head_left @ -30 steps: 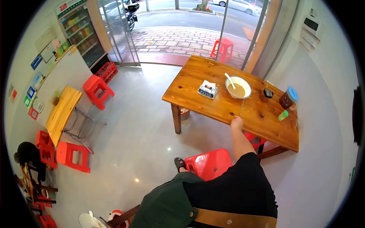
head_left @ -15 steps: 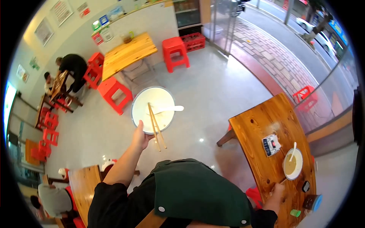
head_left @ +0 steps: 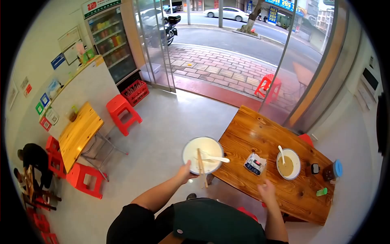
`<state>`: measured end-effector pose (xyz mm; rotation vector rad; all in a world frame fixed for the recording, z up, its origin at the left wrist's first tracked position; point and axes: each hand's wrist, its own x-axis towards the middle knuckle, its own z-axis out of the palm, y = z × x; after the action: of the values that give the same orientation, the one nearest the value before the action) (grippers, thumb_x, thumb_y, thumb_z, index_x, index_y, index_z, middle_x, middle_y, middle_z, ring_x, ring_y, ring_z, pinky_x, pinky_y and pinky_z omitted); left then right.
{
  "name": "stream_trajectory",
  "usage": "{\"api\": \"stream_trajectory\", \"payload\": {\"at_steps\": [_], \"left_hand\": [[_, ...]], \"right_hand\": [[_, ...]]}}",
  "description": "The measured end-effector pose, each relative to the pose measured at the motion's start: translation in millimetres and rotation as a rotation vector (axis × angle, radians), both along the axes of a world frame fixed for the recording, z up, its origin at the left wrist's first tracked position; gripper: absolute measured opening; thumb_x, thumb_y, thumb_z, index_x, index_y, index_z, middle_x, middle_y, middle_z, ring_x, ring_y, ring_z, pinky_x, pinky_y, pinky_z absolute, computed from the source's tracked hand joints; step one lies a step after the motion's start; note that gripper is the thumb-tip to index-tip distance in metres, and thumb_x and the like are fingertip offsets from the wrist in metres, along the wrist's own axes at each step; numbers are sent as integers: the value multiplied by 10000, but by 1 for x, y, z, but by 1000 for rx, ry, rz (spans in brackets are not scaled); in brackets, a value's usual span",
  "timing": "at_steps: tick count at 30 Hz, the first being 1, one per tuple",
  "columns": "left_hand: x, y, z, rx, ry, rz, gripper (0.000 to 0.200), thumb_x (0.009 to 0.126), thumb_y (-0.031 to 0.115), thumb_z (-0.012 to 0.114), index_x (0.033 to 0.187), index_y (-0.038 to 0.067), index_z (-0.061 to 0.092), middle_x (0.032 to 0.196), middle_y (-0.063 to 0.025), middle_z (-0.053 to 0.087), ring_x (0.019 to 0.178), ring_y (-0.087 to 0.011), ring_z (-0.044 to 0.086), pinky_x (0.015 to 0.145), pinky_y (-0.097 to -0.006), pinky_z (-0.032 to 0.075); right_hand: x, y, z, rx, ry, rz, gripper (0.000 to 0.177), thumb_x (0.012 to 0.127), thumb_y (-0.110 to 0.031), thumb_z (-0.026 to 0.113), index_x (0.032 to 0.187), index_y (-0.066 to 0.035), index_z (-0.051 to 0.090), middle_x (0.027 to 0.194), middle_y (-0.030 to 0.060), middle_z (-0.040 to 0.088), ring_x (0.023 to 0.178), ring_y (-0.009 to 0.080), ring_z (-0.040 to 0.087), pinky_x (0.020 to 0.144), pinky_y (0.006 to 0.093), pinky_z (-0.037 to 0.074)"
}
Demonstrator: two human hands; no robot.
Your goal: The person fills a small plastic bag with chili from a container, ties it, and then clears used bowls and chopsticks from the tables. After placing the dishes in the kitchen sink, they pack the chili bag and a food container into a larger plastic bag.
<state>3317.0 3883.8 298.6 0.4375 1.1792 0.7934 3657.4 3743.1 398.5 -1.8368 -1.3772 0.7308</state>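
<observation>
A: What's the biggest thing near the hands?
B: A brown varnished wooden table with a rectangular top (head_left: 239, 134), filling the lower right of the frame.

A: And next in size?
B: A round white bowl with a thin blue-grey rim (head_left: 191, 153), at the centre of the frame, just beside the table's left corner. The left hand (head_left: 185, 173) is clamped on its near left edge.

A: Any other bowl?
B: A smaller-looking white bowl of brownish liquid (head_left: 298, 166) stands on the table, right of centre. Farther right is a dark brown jug with a blue lid (head_left: 332, 171).

A: The right hand (head_left: 266, 190)?
B: Near the table's front edge, lower right of centre. It's blurred; I can't tell whether its fingers are together or holding anything. Just above it lies a white-and-dark printed packet (head_left: 255, 163).

A: The slimmest things?
B: Light wooden chopsticks (head_left: 200, 162) and a white spoon (head_left: 217, 158), both in the held bowl, poking past its rim.
</observation>
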Motion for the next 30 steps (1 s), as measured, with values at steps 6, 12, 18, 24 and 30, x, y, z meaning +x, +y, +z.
{"api": "stream_trajectory", "payload": {"at_steps": [6, 12, 18, 24, 30], "left_hand": [[55, 55, -13, 34, -24, -269, 483, 870, 405, 328, 1150, 13, 348, 1031, -155, 513, 855, -277, 564, 645, -402, 502], [75, 87, -25, -20, -23, -375, 407, 880, 369, 310, 1216, 152, 232, 1052, -107, 491, 802, -237, 578, 575, -333, 499], [83, 93, -23, -33, -1, -429, 417, 885, 368, 302, 1208, 107, 265, 1064, -125, 482, 833, -258, 559, 634, -366, 496], [92, 94, -14, -80, 12, -404, 463, 880, 389, 318, 1173, 31, 324, 1076, -146, 482, 896, -271, 534, 650, -376, 491], [86, 96, -38, -41, -38, -436, 478, 877, 389, 337, 1181, 20, 329, 1063, -158, 497, 892, -285, 543, 634, -376, 493]], "right_hand": [[-90, 85, -4, -153, -191, 158, 313, 679, -220, 579, 948, -63, 547, 746, 148, 587, 692, 271, 577, 602, 359, 453], [-93, 120, -17, -420, -411, 100, 340, 689, -229, 529, 988, -67, 541, 884, 165, 592, 833, 312, 563, 708, 396, 441], [-82, 145, -36, -426, -268, 105, 460, 712, -467, 556, 897, -48, 600, 877, 170, 597, 828, 313, 566, 722, 371, 445], [-27, 141, -26, -261, -412, 33, 346, 733, -427, 548, 904, -129, 593, 807, 158, 590, 754, 307, 571, 640, 390, 440], [100, 160, -10, -11, -496, -340, 358, 707, -255, 601, 991, -42, 550, 969, 146, 562, 886, 309, 533, 751, 368, 435]]}}
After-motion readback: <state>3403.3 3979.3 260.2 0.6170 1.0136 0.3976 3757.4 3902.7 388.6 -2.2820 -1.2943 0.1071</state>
